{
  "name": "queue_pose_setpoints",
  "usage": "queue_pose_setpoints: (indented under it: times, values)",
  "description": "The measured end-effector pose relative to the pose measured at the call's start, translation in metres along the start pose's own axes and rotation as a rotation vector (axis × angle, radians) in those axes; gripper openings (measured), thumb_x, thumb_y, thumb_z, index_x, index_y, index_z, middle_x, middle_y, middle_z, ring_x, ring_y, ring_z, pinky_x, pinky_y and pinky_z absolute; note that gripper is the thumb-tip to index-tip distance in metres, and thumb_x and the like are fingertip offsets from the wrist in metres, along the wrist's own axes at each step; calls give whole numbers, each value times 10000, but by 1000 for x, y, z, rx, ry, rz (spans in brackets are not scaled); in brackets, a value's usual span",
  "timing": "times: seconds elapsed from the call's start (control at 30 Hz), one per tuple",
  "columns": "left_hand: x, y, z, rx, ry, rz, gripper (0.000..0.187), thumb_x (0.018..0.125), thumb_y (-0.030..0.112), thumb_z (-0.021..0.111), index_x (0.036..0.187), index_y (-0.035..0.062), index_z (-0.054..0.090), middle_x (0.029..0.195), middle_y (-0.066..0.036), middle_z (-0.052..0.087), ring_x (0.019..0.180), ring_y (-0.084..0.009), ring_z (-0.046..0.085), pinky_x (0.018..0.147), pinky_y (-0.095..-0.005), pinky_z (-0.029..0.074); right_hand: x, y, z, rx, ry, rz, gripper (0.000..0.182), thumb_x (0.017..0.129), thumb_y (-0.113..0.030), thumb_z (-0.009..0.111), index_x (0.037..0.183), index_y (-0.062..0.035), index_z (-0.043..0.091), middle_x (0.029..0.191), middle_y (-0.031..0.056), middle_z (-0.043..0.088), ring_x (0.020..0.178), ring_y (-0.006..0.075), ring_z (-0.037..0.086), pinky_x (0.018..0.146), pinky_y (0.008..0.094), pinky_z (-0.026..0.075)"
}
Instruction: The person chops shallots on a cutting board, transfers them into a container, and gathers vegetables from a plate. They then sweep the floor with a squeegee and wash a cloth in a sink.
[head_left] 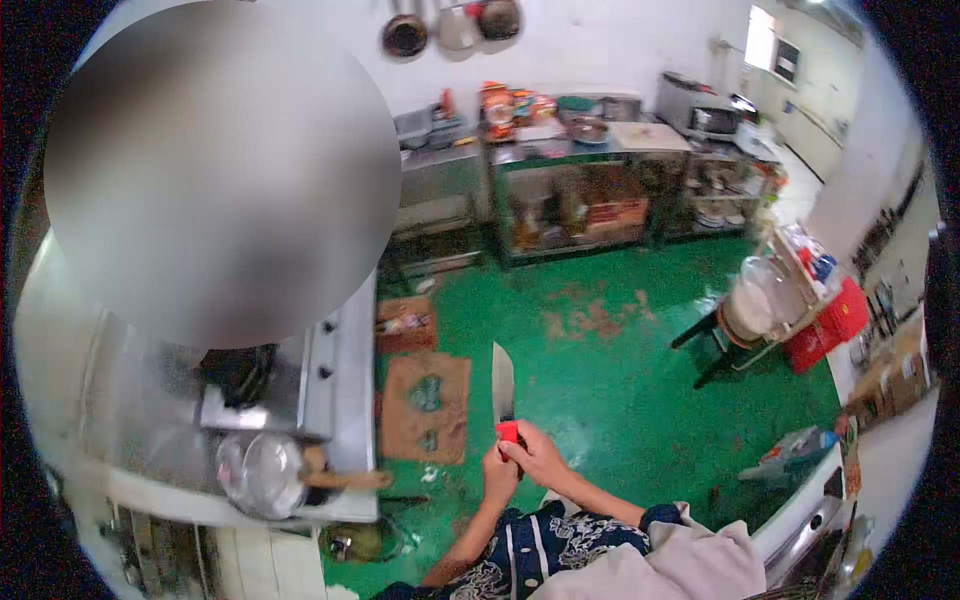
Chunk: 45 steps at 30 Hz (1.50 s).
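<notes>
A kitchen knife (503, 385) points up and away from me, its broad pale blade standing over the green floor. Its handle (509, 432) looks red with a dark part near the blade. My left hand (499, 474) is closed around the lower end of the handle. From the other side, my right hand (540, 460) closes on the handle too, its fingers against the red part. The two hands touch in front of my body, and partly hide the handle.
To the left, a steel counter (345, 440) carries a stove and a wooden-handled pan (272, 475). Flattened cardboard (425, 408) lies on the green floor (600, 390). A low stand at right holds a white bucket (752, 308); steel tables (570, 155) line the back wall. A blurred patch covers the upper left.
</notes>
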<state>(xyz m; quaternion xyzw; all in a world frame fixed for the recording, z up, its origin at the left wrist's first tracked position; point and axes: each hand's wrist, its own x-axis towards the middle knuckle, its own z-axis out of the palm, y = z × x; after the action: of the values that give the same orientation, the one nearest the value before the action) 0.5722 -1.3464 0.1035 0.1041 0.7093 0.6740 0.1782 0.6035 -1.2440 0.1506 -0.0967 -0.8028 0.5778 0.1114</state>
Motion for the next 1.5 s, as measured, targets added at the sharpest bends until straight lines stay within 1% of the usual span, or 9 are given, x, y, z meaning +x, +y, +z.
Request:
queue_pose_setpoints:
  times: [0.27, 0.37, 0.47, 0.67, 0.8, 1.03, 1.27, 1.37, 1.5]
  values:
    - [112, 43, 235, -95, -466, -191, 156, 846, 138, 556, 978, 55, 555, 608, 31, 493, 463, -53, 453, 400, -216, 368, 44, 71, -242, 219, 254, 154, 279, 852, -170, 572, 1084, -16, 567, 986, 66, 566, 911, 135, 541, 801, 283, 440]
    - [157, 47, 297, -113, -581, -224, 148, 853, 141, 549, 973, 55, 558, 613, 24, 499, 466, -56, 456, 407, -217, 373, 72, 116, -289, 199, 440, 86, 256, 856, -187, 572, 1056, -30, 554, 881, 62, 552, 692, 131, 574, 595, 268, 476]
    - [215, 27, 350, -99, -624, -224, 138, 855, 139, 546, 964, 55, 564, 610, 16, 501, 463, -62, 454, 410, -222, 377, 113, 138, -334, 418, 463, 279, 255, 854, -188, 571, 1052, -29, 560, 886, 67, 548, 713, 138, 576, 616, 274, 479]
    - [375, 17, 473, -106, -574, -240, 148, 868, 167, 532, 960, 59, 573, 611, 11, 501, 470, -70, 459, 417, -229, 372, 260, 211, -442, 213, 588, 202, 261, 840, -171, 569, 1055, -23, 558, 875, 69, 539, 817, 155, 556, 697, 281, 452]
    - [483, 61, 563, -14, -573, 83, 229, 864, 216, 550, 1016, 45, 555, 642, 11, 522, 523, -62, 458, 460, -232, 370, 359, 220, -544, 44, 642, 157, 262, 846, -213, 551, 1017, -16, 555, 871, 95, 535, 780, 177, 533, 688, 292, 433]
    - [634, 85, 707, 138, -714, 179, 454, 931, 235, 469, 1317, 20, 365, 940, -92, 585, 832, -196, 564, 735, -313, 460, 492, 282, -700, 85, 710, 140, 289, 878, -289, 504, 1001, -31, 547, 867, 133, 587, 774, 212, 567, 683, 322, 442]
    - [775, 101, 874, -30, -630, 224, 430, 900, 152, 510, 1293, 25, 391, 1228, -134, 456, 1087, -216, 482, 907, -298, 399, 627, 376, -874, 171, 591, 163, 279, 910, -213, 481, 1103, -18, 533, 1009, 62, 579, 949, 131, 522, 845, 250, 399]
    - [847, 99, 922, 63, -575, 282, 421, 863, 93, 540, 1265, 31, 428, 1247, -125, 447, 1106, -222, 482, 914, -314, 407, 695, 416, -937, 295, 580, 100, 300, 899, -266, 487, 1095, -41, 512, 937, 106, 608, 874, 217, 571, 765, 325, 442]
    - [930, 100, 939, -44, -403, 122, 349, 838, 64, 557, 1180, 30, 499, 1177, -105, 499, 1073, -194, 503, 910, -317, 418, 780, 477, -999, 451, 550, 264, 288, 914, -255, 468, 1117, -56, 517, 889, 64, 629, 775, 170, 611, 676, 297, 477]
